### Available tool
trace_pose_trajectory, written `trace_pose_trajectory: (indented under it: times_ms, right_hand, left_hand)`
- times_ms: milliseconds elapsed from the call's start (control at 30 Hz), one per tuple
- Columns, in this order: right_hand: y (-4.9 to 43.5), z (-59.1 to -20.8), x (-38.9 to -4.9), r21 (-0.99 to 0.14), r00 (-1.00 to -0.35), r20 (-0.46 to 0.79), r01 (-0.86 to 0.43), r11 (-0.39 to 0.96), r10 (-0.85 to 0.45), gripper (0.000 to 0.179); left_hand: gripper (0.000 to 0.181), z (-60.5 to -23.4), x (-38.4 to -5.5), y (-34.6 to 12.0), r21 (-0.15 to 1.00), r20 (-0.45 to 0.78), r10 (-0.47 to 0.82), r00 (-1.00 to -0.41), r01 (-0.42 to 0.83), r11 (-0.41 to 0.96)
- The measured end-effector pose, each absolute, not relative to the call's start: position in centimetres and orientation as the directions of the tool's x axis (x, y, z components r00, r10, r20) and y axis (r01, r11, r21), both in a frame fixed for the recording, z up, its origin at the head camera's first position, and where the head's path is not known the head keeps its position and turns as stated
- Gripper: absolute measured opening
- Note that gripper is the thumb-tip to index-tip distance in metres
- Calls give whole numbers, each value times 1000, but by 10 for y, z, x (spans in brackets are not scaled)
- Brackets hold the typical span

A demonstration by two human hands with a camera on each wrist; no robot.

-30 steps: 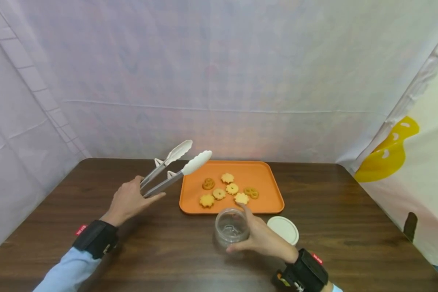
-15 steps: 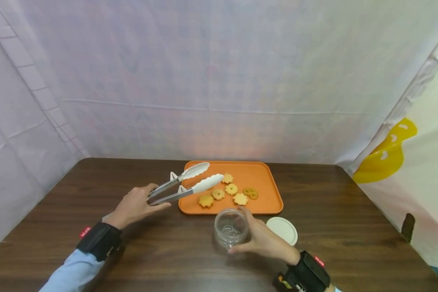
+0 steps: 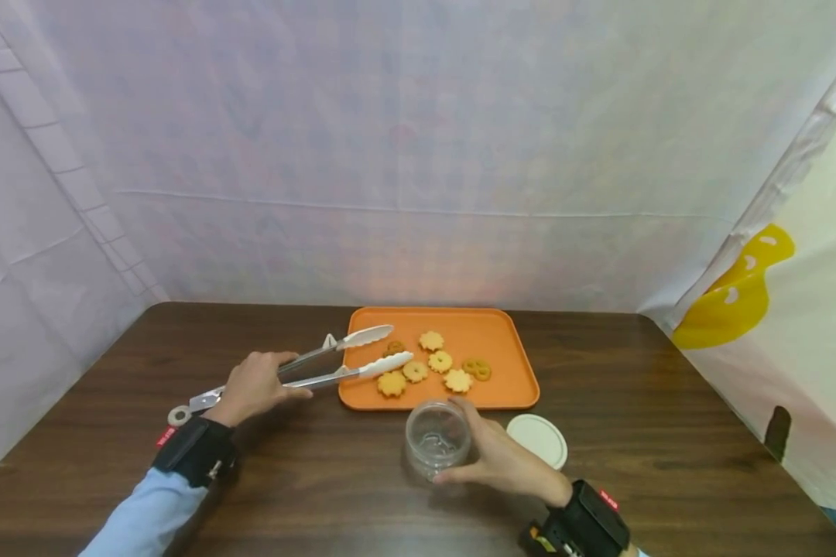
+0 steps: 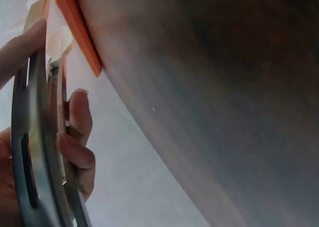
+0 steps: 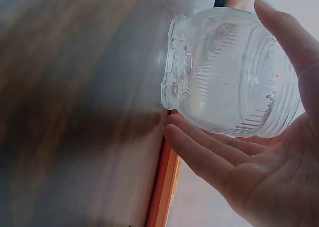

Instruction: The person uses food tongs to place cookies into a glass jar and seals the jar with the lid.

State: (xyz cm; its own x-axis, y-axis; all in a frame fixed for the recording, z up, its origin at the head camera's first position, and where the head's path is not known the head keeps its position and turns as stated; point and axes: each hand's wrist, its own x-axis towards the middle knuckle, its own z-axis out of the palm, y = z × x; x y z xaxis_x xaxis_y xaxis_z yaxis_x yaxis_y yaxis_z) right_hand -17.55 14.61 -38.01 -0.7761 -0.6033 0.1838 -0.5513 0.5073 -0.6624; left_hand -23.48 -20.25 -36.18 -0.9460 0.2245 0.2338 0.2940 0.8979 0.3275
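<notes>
My left hand (image 3: 254, 387) grips a pair of metal tongs (image 3: 320, 379) with white scalloped tips. The tips are spread apart over the left part of the orange tray (image 3: 508, 340), near a brown pretzel-shaped cookie (image 3: 394, 348) that they partly cover. In the left wrist view, thumb and fingers lie on opposite arms of the tongs (image 4: 37, 152). My right hand (image 3: 495, 456) holds a clear jar (image 3: 437, 441) by its side, in front of the tray. The right wrist view shows the jar (image 5: 229, 77) lidless and see-through, with thumb and fingers around it.
Several cookies lie on the tray, among them a flower-shaped one (image 3: 458, 380) and a pretzel-shaped one (image 3: 477, 369). A white round lid (image 3: 538, 441) lies on the dark wooden table (image 3: 334, 495), just beyond my right forearm. A pale curtain (image 3: 404, 155) hangs behind the table.
My left hand has lowered the tongs, bringing their tips down and right over the tray's left side. The right hand and the jar have stayed nearly in place.
</notes>
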Motion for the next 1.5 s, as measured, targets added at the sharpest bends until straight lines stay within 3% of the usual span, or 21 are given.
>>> trace_pose_trajectory:
  times_ms: [800,1100,1500]
  right_hand:
    - [148,-377,-180,-670,-781,177,-542,508,-599,79]
    - [149,-378,-183,-676,-793,156,-520,521,-589,82]
    - [148,-378,-187,-675,-801,191,-526,516,-567,82]
  left_hand:
    - [49,-361,-241,-201,307,246,227,-942,298,904]
    - [52,-362,-235,-207,422,285,195,-939,305,854]
    - [53,-337,-217,-207,517,337,289,-896,432,739]
